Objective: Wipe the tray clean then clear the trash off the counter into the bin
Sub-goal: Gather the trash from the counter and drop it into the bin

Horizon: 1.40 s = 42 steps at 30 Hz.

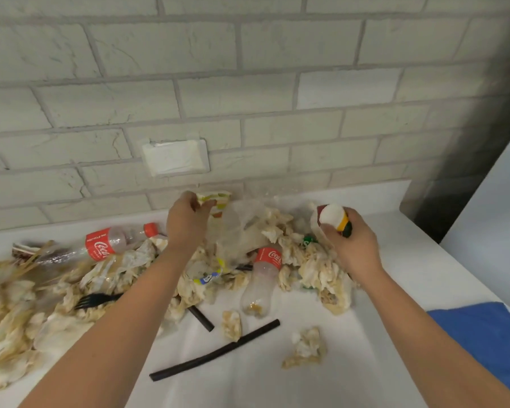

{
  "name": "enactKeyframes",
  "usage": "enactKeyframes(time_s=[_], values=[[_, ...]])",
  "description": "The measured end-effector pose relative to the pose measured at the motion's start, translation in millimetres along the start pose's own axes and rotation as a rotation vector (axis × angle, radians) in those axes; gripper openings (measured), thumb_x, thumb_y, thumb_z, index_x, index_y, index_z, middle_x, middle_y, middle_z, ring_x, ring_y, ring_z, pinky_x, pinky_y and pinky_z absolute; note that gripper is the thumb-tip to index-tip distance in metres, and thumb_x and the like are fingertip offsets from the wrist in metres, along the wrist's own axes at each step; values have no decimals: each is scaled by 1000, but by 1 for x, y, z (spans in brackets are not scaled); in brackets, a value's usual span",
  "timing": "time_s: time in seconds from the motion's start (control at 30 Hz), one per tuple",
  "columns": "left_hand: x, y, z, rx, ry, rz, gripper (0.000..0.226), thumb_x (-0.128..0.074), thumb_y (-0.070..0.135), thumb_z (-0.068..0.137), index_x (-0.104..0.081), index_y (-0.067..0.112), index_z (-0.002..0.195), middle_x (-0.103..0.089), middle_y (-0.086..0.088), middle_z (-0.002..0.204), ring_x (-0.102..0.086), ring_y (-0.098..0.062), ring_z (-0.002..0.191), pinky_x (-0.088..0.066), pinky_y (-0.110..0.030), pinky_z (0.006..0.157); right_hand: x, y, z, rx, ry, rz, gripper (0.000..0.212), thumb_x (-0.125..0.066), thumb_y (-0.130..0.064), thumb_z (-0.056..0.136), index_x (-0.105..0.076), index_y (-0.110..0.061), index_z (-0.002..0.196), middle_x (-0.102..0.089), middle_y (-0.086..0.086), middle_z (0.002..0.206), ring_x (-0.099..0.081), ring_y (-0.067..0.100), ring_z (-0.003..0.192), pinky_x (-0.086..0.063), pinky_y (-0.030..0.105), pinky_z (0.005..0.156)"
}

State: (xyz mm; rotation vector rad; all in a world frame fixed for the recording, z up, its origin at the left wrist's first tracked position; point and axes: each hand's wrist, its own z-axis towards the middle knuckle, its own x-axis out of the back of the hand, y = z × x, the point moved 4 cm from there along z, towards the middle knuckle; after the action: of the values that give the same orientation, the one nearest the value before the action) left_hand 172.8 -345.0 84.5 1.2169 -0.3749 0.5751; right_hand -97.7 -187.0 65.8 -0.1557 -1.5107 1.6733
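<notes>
Trash lies heaped across the white counter [365,375], from the left edge to right of centre, against a brick wall [277,83] with a white plate [175,157] on it. Most of it is stained, crumpled napkins [321,269]. The left hand [186,223] reaches to the far side of the heap, thumb and fingers pinching a yellow-and-white wrapper [215,198] just above a sheet of clear plastic [242,228]. The right hand [354,248] is at the heap's right end, fingers curled round a small container [333,217] with a white domed end and red, yellow and green bands. One cola bottle [106,244] lies on its side far left, red cap pointing right; a second cola bottle [261,282], uncapped end hidden in the pile, lies in the middle with its base toward the near side. A black fork [96,300] rests on the napkins beside the left forearm. A long black straw [215,353] and a short straw [202,318] lie on the bare counter nearer, with loose napkin scraps beside them. Something blue [489,337] sits at the near right edge.
</notes>
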Motion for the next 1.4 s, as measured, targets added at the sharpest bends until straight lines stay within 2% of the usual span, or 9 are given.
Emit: enactKeyframes(time_s=[0.07, 0.13, 0.23, 0.33, 0.53, 0.8, 0.93, 1.2, 1.4], values=[[21, 20, -15, -73, 91, -46, 31, -56, 34, 93, -51, 4, 98, -46, 2, 65, -49, -25, 70, -32, -31, 60, 17, -9, -15, 16, 70, 108, 31, -66, -20, 86, -56, -19, 115, -58, -16, 88, -58, 3, 82, -43, 8, 66], [36, 44, -40, -118, 131, -110, 33, -50, 34, 95, -50, 5, 110, -50, 4, 67, -51, -20, 66, -36, -32, 58, 36, -12, -35, -32, 101, 243, 33, -68, -21, 84, -56, -21, 115, -61, -10, 94, -60, 12, 92, -51, 21, 79], [47, 85, -101, -178, 94, -242, 16, -50, 32, 96, -47, 17, 100, -53, 10, 67, -52, -1, 55, -39, -21, 51, 67, -8, -74, -126, 77, 401, 31, -69, -24, 84, -53, -28, 110, -62, -8, 99, -62, 17, 97, -54, 39, 86], [42, 118, -179, -236, -4, -332, 11, -51, 30, 96, -47, 20, 95, -58, 8, 69, -51, 1, 50, -35, -13, 42, 108, 6, -126, -244, 61, 480, 33, -68, -27, 84, -54, -29, 113, -64, -10, 101, -64, 16, 96, -56, 45, 83], [-18, 147, -348, -74, -382, -512, 10, -58, 25, 92, -58, 16, 87, -71, 5, 80, -67, -4, 67, -53, -22, 57, 206, 66, -246, -416, 97, 500, 19, -66, -26, 85, -59, -33, 101, -69, -10, 97, -69, 4, 82, -57, 24, 59], [-102, 148, -562, 26, -783, -332, 19, -58, 40, 88, -56, 22, 82, -68, 3, 72, -66, -10, 63, -54, -35, 55, 315, 185, -415, -797, 164, 416, 23, -64, -18, 86, -59, -26, 107, -69, 3, 98, -69, 20, 84, -52, 26, 58], [-151, 118, -638, 53, -861, -170, 17, -56, 40, 90, -57, 23, 92, -67, 8, 74, -65, -3, 65, -54, -26, 56, 340, 261, -471, -952, 146, 334, 29, -67, -20, 84, -56, -22, 111, -67, 7, 101, -67, 25, 87, -53, 29, 58], [-282, 25, -726, -11, -978, 329, 32, -40, 42, 97, -49, 19, 118, -66, 2, 91, -63, -12, 74, -48, -21, 58, 317, 418, -515, -1230, 75, 81, 48, -70, -21, 83, -50, -12, 126, -58, 9, 106, -58, 27, 96, -55, 42, 81], [-352, -29, -764, -23, -1206, 488, 53, -41, 58, 90, -42, 21, 127, -59, -3, 114, -58, -20, 99, -49, -30, 78, 287, 479, -508, -1257, -200, -26, 71, -67, -41, 83, -34, -14, 140, -52, 10, 114, -55, 29, 108, -47, 45, 96]])
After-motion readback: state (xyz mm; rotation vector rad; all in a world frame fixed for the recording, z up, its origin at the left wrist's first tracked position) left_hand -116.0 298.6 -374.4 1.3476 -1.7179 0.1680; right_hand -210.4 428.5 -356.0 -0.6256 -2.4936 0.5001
